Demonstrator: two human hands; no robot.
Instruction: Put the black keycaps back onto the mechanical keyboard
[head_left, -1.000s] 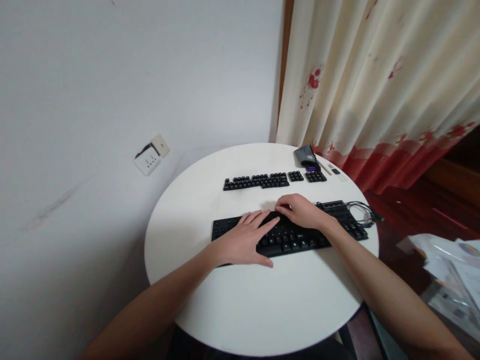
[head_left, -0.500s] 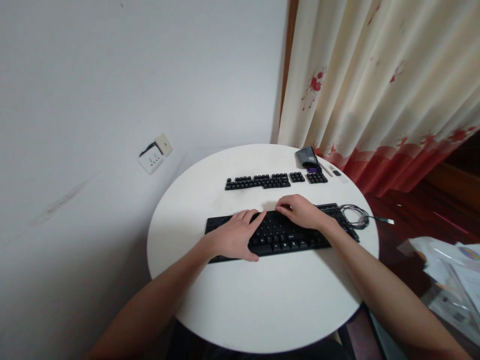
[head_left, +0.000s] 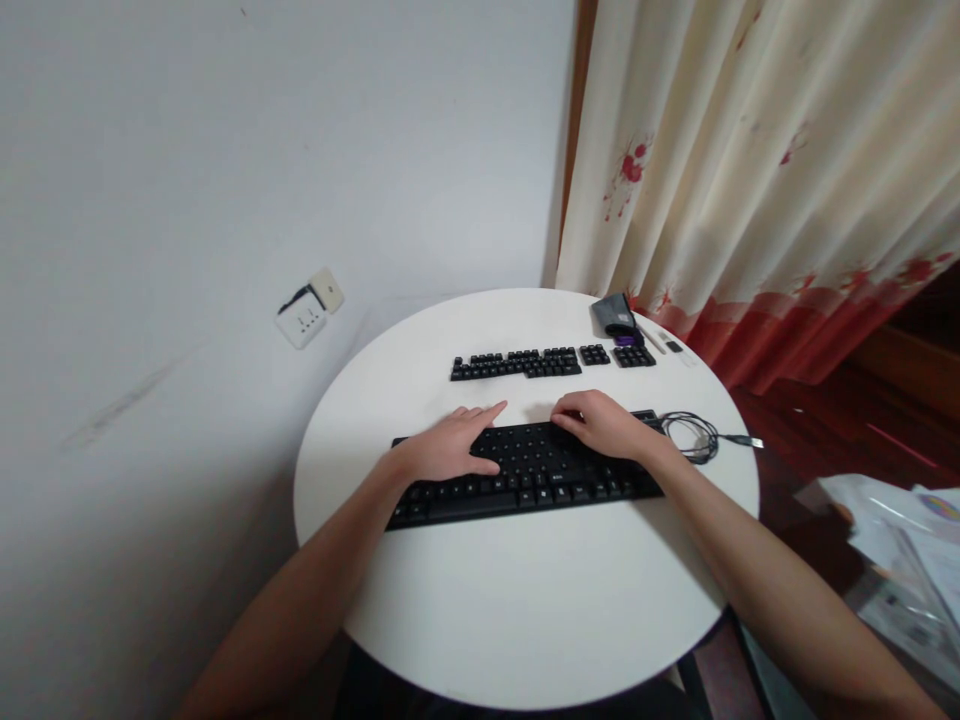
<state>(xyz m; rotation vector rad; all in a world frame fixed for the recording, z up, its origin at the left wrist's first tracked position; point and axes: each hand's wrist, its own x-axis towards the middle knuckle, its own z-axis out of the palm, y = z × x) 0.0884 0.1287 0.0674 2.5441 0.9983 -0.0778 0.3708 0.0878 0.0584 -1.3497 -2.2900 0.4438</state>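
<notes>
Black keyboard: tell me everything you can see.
The keyboard looks plastic and lies flat on the round white table. Its nearest rows carry keycaps; farther ones look stripped. The left hand is over its left part, the right hand at its far edge. A coiled cable lies by its right end.

Person's own: one left hand (head_left: 448, 447) and one right hand (head_left: 600, 425); two counted.
Black keyboard (head_left: 480, 506): one.
Keycap groups apart from it: three, namely one long group (head_left: 517, 366) and two small groups (head_left: 634, 356); individual caps too small to count.
Coiled cable (head_left: 711, 447): one, with one visible plug (head_left: 742, 440).
Grey pouch (head_left: 612, 314): one.
Purple item (head_left: 625, 341): one.
Pale stick (head_left: 651, 340): one.
Round table (head_left: 510, 600): one.
Wall plates (head_left: 302, 322): two.
Curtain (head_left: 750, 150): one.
Floor items in clear plastic (head_left: 885, 500): overlapping; number cannot be told.
</notes>
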